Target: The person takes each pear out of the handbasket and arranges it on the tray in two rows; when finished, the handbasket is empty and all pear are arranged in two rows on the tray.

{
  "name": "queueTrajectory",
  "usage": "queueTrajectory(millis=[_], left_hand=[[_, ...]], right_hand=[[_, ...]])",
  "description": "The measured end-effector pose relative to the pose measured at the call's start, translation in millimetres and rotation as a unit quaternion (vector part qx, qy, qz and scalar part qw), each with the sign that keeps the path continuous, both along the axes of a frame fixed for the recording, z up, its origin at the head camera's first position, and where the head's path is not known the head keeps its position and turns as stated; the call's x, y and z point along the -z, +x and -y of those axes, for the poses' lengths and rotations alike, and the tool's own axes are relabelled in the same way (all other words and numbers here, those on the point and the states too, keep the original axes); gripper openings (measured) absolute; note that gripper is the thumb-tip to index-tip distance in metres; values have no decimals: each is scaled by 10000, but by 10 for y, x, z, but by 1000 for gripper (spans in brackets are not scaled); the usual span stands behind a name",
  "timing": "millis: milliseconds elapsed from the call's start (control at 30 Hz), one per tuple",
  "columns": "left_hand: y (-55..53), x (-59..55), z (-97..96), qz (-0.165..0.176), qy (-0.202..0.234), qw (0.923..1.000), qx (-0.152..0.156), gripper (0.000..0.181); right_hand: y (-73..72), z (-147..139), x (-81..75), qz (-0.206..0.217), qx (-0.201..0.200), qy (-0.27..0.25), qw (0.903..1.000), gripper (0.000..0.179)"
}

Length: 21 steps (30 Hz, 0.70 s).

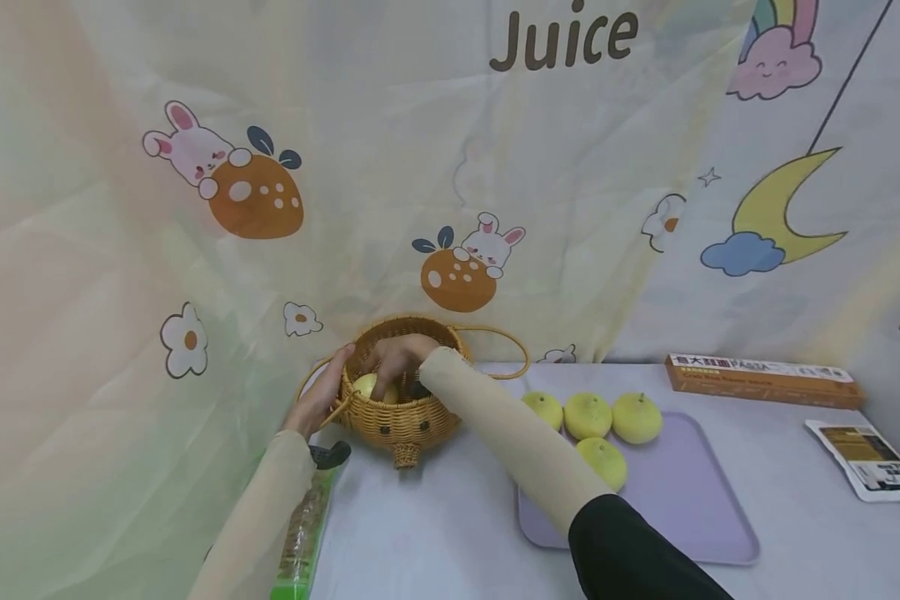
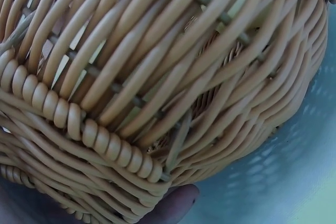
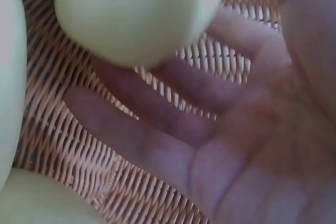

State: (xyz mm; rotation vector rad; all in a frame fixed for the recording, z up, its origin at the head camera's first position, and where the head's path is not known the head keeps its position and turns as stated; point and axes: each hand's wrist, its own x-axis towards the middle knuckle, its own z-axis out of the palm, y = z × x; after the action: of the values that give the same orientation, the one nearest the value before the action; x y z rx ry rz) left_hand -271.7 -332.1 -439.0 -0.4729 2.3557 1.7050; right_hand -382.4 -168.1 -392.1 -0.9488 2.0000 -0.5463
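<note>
A woven wicker basket [image 1: 405, 425] with an animal face and loop handles stands at the back of the table. My left hand [image 1: 319, 400] grips its left side, and a fingertip shows beneath the weave in the left wrist view. Inside the basket is my right hand [image 1: 401, 357], reaching over the rim. The right wrist view shows its fingers [image 3: 157, 145] extended and spread, fingertips against the underside of a yellow-green pear [image 3: 136, 14]. Two more pale fruits border that view at the left. From the head, one pear [image 1: 365, 385] is visible in the basket.
Right of the basket lies a purple tray [image 1: 690, 492] with several pears [image 1: 588, 415]. A long brown noodle box [image 1: 765, 383] and a white packet [image 1: 870, 462] lie farther right. A green-capped bottle [image 1: 300, 533] is under the left forearm. Printed cloth hangs behind.
</note>
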Motion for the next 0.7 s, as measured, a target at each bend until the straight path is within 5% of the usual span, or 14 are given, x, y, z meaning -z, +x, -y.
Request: queueTrajectory(millis=[167, 500, 700], left_hand=[[-4, -15, 4, -16, 47, 10000, 39, 97], [-34, -53, -34, -224, 145, 9995, 196, 90], [-5, -30, 5, -53, 103, 9998, 144, 93]], right_hand=[[-47, -55, -104, -223, -20, -227, 9995, 77], [-108, -296, -408, -1328, -320, -827, 9872, 68], [-77, -507, -553, -1247, 21, -1259, 9842, 63]])
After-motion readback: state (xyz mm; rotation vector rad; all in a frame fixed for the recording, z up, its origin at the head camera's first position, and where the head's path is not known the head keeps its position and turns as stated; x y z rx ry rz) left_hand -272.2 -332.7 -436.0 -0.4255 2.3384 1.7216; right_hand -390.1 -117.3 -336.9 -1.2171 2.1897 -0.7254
